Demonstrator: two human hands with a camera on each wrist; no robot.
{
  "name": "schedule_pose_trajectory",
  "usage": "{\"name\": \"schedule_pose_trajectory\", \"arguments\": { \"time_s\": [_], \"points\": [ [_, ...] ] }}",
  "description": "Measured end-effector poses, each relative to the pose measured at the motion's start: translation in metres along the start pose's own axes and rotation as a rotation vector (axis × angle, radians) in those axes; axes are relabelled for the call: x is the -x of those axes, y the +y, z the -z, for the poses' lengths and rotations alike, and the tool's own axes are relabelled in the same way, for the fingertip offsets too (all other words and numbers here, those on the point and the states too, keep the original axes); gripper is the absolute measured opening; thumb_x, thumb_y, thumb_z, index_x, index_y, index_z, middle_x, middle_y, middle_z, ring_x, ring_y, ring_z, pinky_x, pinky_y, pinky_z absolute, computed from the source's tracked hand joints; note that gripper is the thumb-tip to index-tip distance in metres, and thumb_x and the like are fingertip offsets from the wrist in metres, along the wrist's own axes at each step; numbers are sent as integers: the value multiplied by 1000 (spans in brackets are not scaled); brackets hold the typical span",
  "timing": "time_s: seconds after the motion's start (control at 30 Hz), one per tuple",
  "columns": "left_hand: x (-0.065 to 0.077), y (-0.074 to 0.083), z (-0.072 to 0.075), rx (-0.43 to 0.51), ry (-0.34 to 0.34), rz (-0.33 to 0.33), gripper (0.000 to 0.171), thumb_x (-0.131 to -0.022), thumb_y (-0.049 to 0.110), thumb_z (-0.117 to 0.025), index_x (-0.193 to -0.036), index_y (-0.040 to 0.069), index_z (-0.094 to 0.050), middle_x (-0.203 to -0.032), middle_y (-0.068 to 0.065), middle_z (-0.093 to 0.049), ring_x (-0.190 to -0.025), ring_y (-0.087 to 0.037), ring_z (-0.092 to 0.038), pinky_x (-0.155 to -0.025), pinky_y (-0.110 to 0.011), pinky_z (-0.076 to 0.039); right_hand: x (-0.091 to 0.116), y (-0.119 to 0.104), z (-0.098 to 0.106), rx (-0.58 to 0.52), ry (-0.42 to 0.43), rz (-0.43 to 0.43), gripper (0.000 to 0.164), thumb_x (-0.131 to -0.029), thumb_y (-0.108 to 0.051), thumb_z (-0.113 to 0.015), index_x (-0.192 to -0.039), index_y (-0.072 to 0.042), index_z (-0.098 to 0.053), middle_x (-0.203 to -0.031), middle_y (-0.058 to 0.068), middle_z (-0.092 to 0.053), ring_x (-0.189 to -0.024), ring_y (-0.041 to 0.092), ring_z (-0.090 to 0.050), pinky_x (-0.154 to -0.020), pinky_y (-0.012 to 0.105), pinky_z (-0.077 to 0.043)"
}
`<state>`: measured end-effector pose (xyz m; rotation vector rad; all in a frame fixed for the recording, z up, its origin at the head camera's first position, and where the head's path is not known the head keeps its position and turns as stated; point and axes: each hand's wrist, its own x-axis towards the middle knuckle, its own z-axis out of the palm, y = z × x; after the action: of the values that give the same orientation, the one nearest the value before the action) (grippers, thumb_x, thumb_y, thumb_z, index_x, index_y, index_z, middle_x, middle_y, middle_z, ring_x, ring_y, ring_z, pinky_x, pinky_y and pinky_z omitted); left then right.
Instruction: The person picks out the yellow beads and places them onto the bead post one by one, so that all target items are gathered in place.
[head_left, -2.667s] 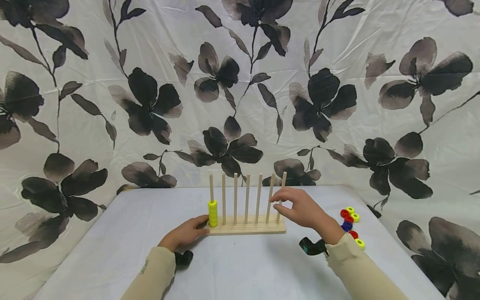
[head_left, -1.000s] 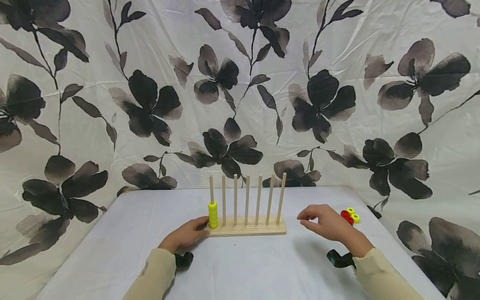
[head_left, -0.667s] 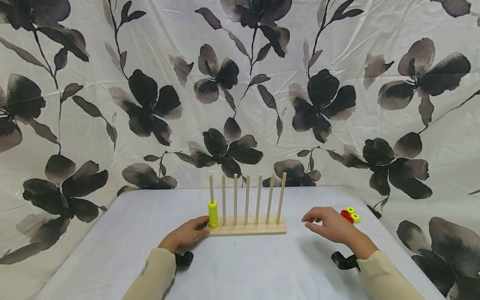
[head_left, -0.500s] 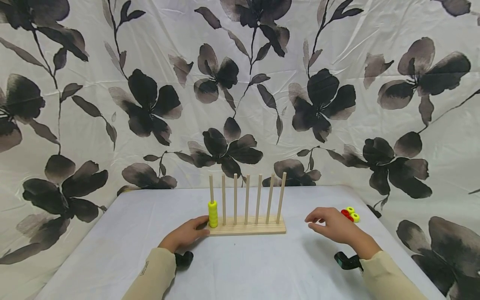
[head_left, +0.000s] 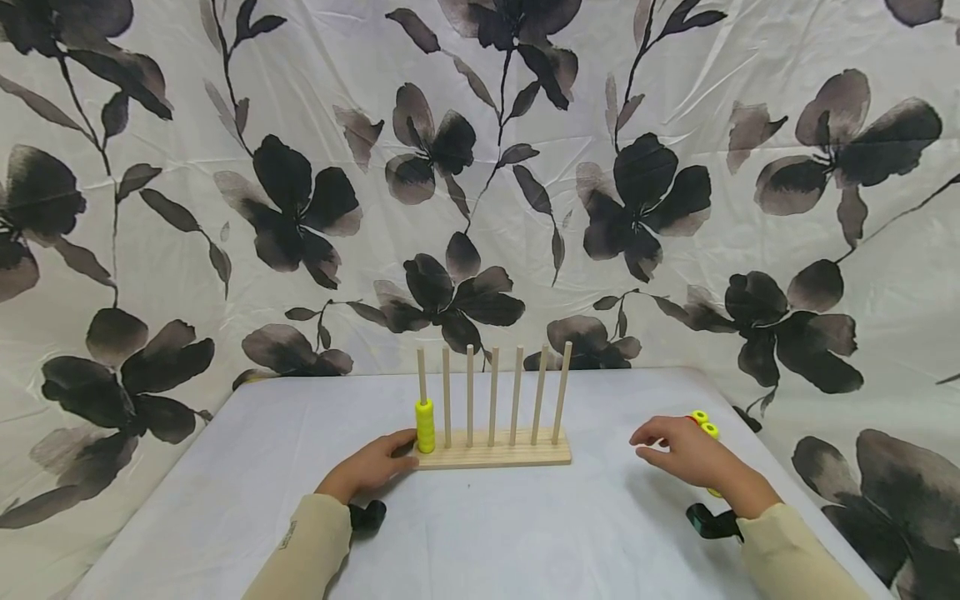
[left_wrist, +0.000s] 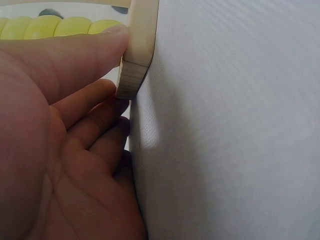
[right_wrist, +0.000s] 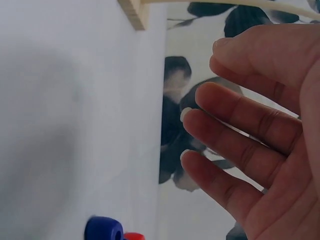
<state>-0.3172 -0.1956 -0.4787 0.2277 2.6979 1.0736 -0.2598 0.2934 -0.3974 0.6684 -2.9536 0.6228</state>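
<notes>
Our left hand (head_left: 371, 468) pinches the nine-o'clock end of the wooden peg rack (head_left: 495, 457), beside the stacked yellow beads (head_left: 425, 427); our right hand (head_left: 686, 450) hangs at three o'clock, fingers apart, holding nothing, loose yellow beads (head_left: 708, 430) at its one o'clock. We judge this bead-fetching; next calls for a fine thumb-and-finger pinch

Your head view: bright, evenly lit, soft-edged shadow on the table (head_left: 480, 533) below your right hand (head_left: 686, 452); your left wrist view: dimmer, your left hand (left_wrist: 65, 160) shaded, yellow beads (left_wrist: 42, 26) pale and soft; your right wrist view: dim, bluish, a rod (right_wrist: 270, 5) bowed along the top edge.
</notes>
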Motion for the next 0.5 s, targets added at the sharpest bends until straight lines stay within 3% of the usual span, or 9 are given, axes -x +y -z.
{"name": "schedule_pose_trajectory", "arguments": {
  "time_s": [0.2, 0.5],
  "points": [
    [0, 1, 0, 3, -4, -2, 65, -91, 34, -66, -148, 16, -41, -153, -11, -40, -145, -38, -30, -116, -62, -24, 5, 9, 4, 4, 10, -4, 16, -90, -20, -67, -103, -14, -71, -99, -7, -69, -92, 13, -63, -81, 34, -56],
    [3, 4, 2, 0, -7, -4, 64, -92, 32, -65, -148, 15, -41, -153, -12, -40, -145, -38, -29, -116, -62, -23, 16, 24, 4, -19, -21, -90, 19, -89, -25, -69, -104, -13, -72, -97, -7, -68, -89, 10, -62, -81, 33, -57]
  ]
}}
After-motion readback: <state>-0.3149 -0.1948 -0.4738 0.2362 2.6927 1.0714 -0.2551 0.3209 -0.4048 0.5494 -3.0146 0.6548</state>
